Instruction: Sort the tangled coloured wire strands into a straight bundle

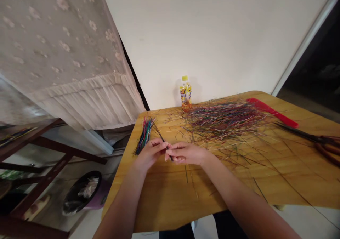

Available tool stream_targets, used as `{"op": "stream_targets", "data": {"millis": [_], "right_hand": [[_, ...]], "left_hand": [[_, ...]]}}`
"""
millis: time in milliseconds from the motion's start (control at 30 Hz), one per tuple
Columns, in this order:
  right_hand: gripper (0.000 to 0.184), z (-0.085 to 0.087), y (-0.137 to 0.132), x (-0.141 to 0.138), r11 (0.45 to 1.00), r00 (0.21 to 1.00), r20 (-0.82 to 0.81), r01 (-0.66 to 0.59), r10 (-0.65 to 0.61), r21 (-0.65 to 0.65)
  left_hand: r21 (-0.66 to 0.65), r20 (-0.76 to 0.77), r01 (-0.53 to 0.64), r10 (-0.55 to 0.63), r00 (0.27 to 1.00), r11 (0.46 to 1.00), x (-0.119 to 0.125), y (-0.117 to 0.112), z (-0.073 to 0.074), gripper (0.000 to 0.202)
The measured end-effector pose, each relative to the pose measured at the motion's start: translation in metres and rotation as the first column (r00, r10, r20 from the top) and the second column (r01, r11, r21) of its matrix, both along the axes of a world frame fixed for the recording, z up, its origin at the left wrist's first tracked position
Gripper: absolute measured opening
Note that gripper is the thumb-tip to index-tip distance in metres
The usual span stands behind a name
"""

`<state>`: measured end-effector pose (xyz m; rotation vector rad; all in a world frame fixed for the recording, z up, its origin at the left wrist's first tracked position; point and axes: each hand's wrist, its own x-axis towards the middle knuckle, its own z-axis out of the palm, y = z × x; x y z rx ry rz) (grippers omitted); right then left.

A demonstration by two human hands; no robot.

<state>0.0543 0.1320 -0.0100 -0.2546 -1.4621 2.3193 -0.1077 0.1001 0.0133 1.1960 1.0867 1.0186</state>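
Between my two hands is a thin bundle of dark wires (161,135), its far ends fanning out toward the upper left. My left hand (152,150) pinches it from one side, and the fingers of my right hand (186,153) close on its near end. Just left of my hands lies a sorted bunch of coloured wires (143,136), with blue, green, red and white strands. To the right spreads a large loose heap of mixed thin wires (225,117), with stray strands reaching toward my right forearm.
A yellow-capped drink bottle (186,95) stands by the wall behind the heap. On the right of the wooden table (159,203) lie a red flat strip (273,112) and dark-bladed scissors (305,134). A lined bin (85,193) and a wooden stool (45,171) are on the left.
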Motion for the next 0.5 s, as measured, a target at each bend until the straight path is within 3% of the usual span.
{"op": "stream_targets", "data": {"millis": [67, 133, 167, 233, 300, 333, 400, 500], "right_hand": [[0.035, 0.0, 0.004, 0.004, 0.989, 0.989, 0.122, 0.062, -0.078, 0.133], [0.028, -0.002, 0.009, 0.006, 0.928, 0.952, 0.215, 0.135, -0.219, 0.348], [0.023, -0.003, 0.01, 0.006, 0.861, 0.919, 0.224, 0.189, -0.325, 0.473], [0.014, -0.008, 0.014, 0.005, 0.655, 0.832, 0.159, 0.284, -0.531, 0.7], [0.011, -0.015, 0.016, 0.001, 0.452, 0.762, 0.058, 0.32, -0.645, 0.833], [0.011, -0.018, 0.018, -0.001, 0.385, 0.747, 0.031, 0.306, -0.664, 0.871], [0.012, -0.026, 0.019, -0.004, 0.32, 0.737, 0.032, 0.254, -0.675, 0.913], [0.013, -0.031, 0.019, -0.007, 0.328, 0.718, 0.063, 0.237, -0.693, 0.914]], "left_hand": [[0.052, -0.121, -0.001, 0.007, 0.993, 0.999, -0.003, 0.0, 0.005, 0.038], [0.135, -0.281, 0.007, 0.031, 0.959, 0.991, -0.005, 0.0, 0.008, 0.033], [0.195, -0.356, 0.021, 0.051, 0.933, 0.981, -0.006, 0.001, 0.008, 0.03], [0.346, -0.469, 0.059, 0.118, 0.875, 0.936, -0.006, 0.004, 0.006, 0.025], [0.492, -0.522, 0.087, 0.213, 0.826, 0.866, -0.006, 0.008, 0.001, 0.022], [0.536, -0.54, 0.099, 0.25, 0.804, 0.839, -0.006, 0.01, -0.002, 0.021], [0.552, -0.58, 0.126, 0.271, 0.769, 0.824, -0.008, 0.014, -0.008, 0.021], [0.548, -0.596, 0.138, 0.27, 0.756, 0.825, -0.01, 0.017, -0.013, 0.022]]}}
